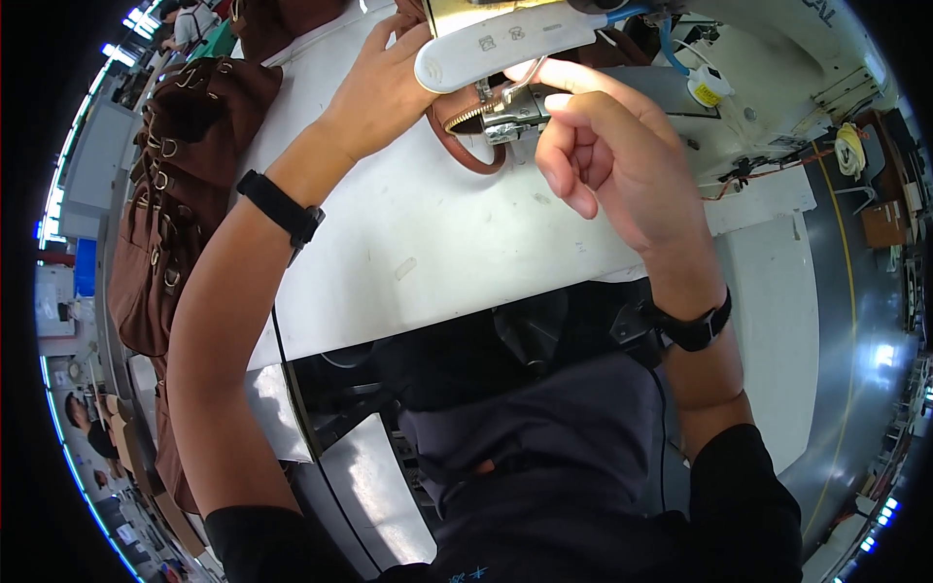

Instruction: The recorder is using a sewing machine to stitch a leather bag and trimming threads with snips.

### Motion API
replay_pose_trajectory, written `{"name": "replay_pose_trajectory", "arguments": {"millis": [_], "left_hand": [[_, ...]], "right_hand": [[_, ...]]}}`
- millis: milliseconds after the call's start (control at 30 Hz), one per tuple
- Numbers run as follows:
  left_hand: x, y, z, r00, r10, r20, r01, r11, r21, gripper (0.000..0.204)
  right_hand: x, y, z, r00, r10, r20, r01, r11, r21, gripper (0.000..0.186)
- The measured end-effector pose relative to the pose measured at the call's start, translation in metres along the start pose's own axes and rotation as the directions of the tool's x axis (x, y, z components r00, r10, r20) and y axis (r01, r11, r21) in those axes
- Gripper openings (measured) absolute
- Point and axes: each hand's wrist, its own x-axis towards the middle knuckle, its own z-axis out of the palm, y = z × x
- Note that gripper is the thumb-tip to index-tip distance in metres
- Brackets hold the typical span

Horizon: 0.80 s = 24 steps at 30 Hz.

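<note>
Near the top centre, a brown leather bag piece [473,158] with a curved metal zipper [470,119] sits at the metal presser foot [508,119] of a sewing machine. My left hand [381,89] reaches in from the left and grips the brown leather; its fingertips are partly hidden behind the machine's long white guard [515,41]. On the other side of the foot is my right hand [622,146]. Its index finger stretches toward a bent metal rod [526,76], the thumb points out, and the remaining fingers curl loosely around nothing visible.
Several brown leather bags [180,185] line the table's left side. The white tabletop [418,253] spreads before me. The machine body [777,68] fills the upper right, with a small white bottle-shaped part [708,85]. Beyond the right edge, a walkway [826,291] runs past a chair and boxes.
</note>
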Motion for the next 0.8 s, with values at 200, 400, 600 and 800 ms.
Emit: {"name": "replay_pose_trajectory", "arguments": {"millis": [200, 400, 600, 800], "left_hand": [[0.023, -0.042, 0.027, 0.988, 0.106, -0.11, -0.082, 0.976, 0.204, 0.024], [0.049, -0.075, 0.024, 0.977, -0.015, -0.211, 0.138, 0.8, 0.584, 0.022], [-0.026, -0.056, -0.028, 0.971, -0.19, -0.144, 0.218, 0.462, 0.86, 0.017], [-0.147, 0.059, -0.063, 0.948, -0.288, -0.136, 0.299, 0.66, 0.689, 0.074]], "right_hand": [[-0.031, 0.045, -0.029, 0.981, -0.067, -0.183, -0.044, 0.837, -0.546, 0.027], [-0.037, 0.097, -0.093, 0.854, -0.512, 0.094, -0.013, -0.202, -0.979, 0.029], [-0.029, 0.113, -0.122, 0.878, -0.473, 0.077, -0.06, -0.268, -0.962, 0.03], [-0.033, 0.096, -0.05, 0.931, -0.298, -0.212, -0.022, 0.534, -0.845, 0.027]]}}
